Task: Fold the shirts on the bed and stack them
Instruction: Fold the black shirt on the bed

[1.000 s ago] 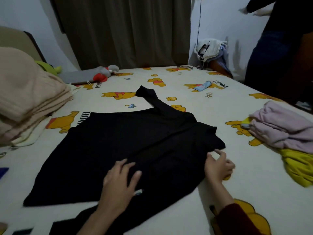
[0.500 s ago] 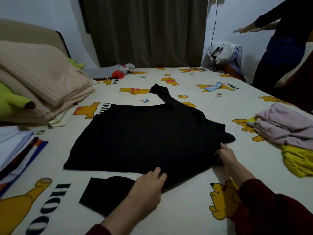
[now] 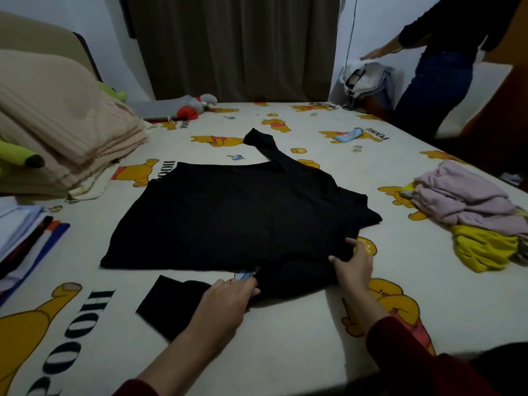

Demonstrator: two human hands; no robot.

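Cartoon-bear sheets cover the bed, which serves as the flat folding surface, and a black shirt is spread across its middle so the panels can be turned over evenly. Its far sleeve trails toward the curtain, and its near sleeve lies loose by the front edge, apparently waiting to be tucked in. The left hand rests at the near hem with fingers curled onto the fabric, seemingly pinching it, though the grip is partly hidden. The right hand grasps the near right shoulder edge, thumb and fingers around the cloth, likely to lift that side inward. A finished pile sits at the left edge, while unfolded pink and yellow clothes wait on the right, well apart from the working area.
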